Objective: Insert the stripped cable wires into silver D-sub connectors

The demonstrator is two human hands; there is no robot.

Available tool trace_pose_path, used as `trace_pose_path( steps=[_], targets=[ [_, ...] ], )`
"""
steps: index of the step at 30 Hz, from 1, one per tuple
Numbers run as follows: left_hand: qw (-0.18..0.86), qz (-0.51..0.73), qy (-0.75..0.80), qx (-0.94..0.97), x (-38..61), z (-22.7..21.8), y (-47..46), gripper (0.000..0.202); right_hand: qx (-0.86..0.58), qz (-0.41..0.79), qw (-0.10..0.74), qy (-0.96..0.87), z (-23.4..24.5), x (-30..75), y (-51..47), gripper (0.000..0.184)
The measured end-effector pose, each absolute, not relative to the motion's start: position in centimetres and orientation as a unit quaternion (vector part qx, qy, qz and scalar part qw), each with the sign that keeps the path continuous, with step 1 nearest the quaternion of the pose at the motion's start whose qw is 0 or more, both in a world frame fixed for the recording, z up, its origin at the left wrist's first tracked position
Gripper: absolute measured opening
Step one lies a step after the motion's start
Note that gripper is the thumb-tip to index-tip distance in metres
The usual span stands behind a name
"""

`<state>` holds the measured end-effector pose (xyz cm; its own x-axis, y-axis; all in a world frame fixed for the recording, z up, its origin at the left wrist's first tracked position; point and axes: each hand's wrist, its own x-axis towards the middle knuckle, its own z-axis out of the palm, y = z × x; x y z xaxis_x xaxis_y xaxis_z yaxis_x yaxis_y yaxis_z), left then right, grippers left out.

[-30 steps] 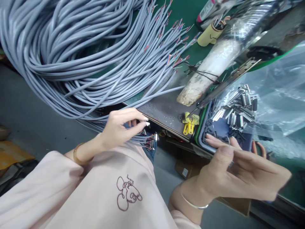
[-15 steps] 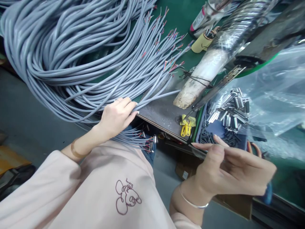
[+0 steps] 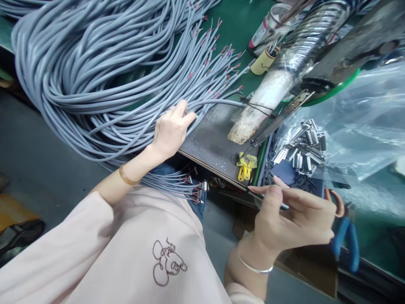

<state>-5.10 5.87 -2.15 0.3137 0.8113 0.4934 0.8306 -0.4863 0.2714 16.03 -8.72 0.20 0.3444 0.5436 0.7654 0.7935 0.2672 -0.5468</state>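
Observation:
My left hand (image 3: 172, 128) is closed on a grey cable (image 3: 215, 101) at the near side of a large heap of grey cables (image 3: 79, 84). This cable's far end passes behind the pale tube. Many other ends in the heap show stripped, coloured wires. Over the bench's front edge, my right hand (image 3: 294, 215) is closed around a slim metal tool (image 3: 284, 207), which looks like tweezers. Its shaft is partly hidden by the fingers. Just beyond that hand lie metal multi-pin connectors (image 3: 303, 145) in a blue tray.
A wrapped duct with a pale end (image 3: 249, 118) slants over the bench. Yellow clips (image 3: 244, 169) lie near its edge. Blue-handled pliers (image 3: 346, 240) are right of my right hand. Cables with connectors (image 3: 198, 192) rest on my lap. Clear plastic (image 3: 363, 131) covers the right side.
My left hand has moved up and right, raising the grey cable. My right hand has shifted left, uncovering the pliers' blue handles and showing more of the metal tool.

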Motion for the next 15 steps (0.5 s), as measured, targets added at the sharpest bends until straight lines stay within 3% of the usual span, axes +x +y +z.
trace_pose_path(
  steps=[7, 15],
  targets=[
    [0.041, -0.224, -0.491, -0.841, -4.9, -1.8, 4.7, 0.02, -0.615, -0.106, 0.546, -0.559, -0.2, 16.6, -9.1, 0.018],
    [-0.108, -0.408, -0.574, -0.701, -3.3, -1.8, 12.1, 0.011, -0.617, -0.103, 0.532, -0.57, -0.8, 17.3, -10.1, 0.013]
  ],
)
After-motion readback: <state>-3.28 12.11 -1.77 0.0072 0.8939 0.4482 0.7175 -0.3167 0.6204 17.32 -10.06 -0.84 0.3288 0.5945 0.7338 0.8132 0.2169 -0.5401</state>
